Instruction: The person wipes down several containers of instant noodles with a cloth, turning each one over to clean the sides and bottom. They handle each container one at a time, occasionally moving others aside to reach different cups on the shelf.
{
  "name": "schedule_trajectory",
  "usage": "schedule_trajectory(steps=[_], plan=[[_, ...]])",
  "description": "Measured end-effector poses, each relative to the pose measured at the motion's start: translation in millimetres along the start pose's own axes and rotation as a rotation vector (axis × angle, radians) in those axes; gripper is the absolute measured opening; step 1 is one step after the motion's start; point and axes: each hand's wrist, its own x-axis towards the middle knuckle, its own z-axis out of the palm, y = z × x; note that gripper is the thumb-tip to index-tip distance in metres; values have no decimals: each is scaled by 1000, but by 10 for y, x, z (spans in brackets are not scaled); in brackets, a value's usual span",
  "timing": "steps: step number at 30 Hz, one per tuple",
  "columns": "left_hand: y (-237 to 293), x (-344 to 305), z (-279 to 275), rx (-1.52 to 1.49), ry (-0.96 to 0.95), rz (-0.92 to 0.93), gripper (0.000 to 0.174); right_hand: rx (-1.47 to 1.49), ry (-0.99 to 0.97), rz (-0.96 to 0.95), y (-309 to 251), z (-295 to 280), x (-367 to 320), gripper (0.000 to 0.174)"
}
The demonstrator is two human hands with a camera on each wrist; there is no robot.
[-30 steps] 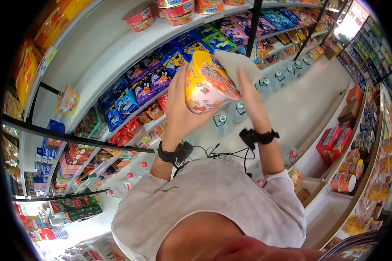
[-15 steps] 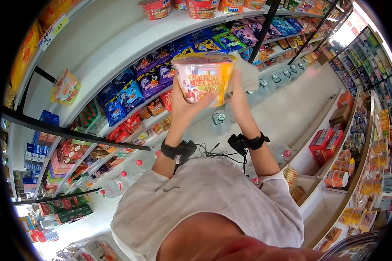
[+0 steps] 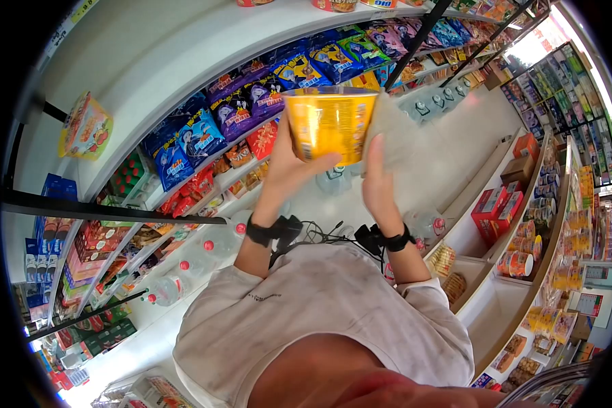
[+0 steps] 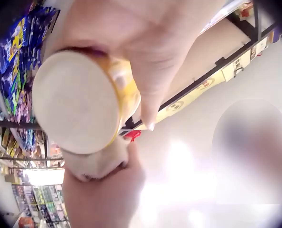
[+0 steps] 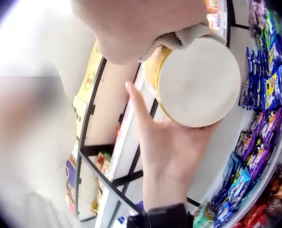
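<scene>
My left hand (image 3: 289,166) grips a yellow instant noodle cup (image 3: 333,126) from the left, its thumb across the lower front. The cup stands roughly upright in the air, and its printed side faces me. A pale grey cloth (image 3: 393,129) lies along the cup's right side, held by my right hand (image 3: 379,183). In the left wrist view the cup's white round base shows, with the cloth (image 4: 96,164) bunched between right fingers and cup. The right wrist view shows the cloth (image 5: 181,39) at the cup's rim side; most right fingertips are hidden.
Behind the cup, a curved shelf holds colourful snack bags (image 3: 238,109). Another noodle cup (image 3: 87,129) stands on the white shelf at left. Large water bottles (image 3: 163,289) stand on the floor. At right, a low shelf bears red boxes (image 3: 493,211) and more cups (image 3: 515,263).
The noodle cup has been turned from a tilted pose to upright and rotated, so a plain yellow side now faces me. The cloth stays at its right side with my right hand.
</scene>
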Motion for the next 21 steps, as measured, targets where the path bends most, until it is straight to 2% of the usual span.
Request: schedule_trajectory(steps=[1, 2, 5, 7, 9, 11, 12, 15, 18, 19, 21], plan=[[6, 1, 72, 1, -8, 7, 74, -169, -25, -152, -27, 66, -65, 57], [56, 15, 133, -32, 18, -75, 74, -164, -17, -141, -31, 112, -165, 52], [40, -3, 269, -60, -23, -119, 70, 0, 15, 171, -203, -119, -27, 57], [4, -18, 329, -250, -98, -230, 66, 113, 33, 375, -353, -360, 99, 62], [-21, 16, 468, -467, -132, -321, 61, 274, 52, 446, -339, -545, 201, 67], [-48, 37, 700, -718, -113, -400, 61, 472, 69, 392, -215, -721, 253, 71], [-11, 95, 844, -696, -136, -413, 66, 512, 126, 351, -218, -746, 247, 70], [72, 234, 1196, -894, -135, -524, 69, 374, 209, 171, -251, -884, 208, 61], [-7, 325, 1451, -1006, -233, -599, 70, 68, 196, -198, -247, -1004, 225, 50], [-34, 342, 1523, -1038, -267, -636, 69, -146, 211, -354, -248, -1085, 255, 49], [-70, 368, 1721, -987, -192, -655, 69, -585, 235, -662, -236, -1263, 388, 52]])
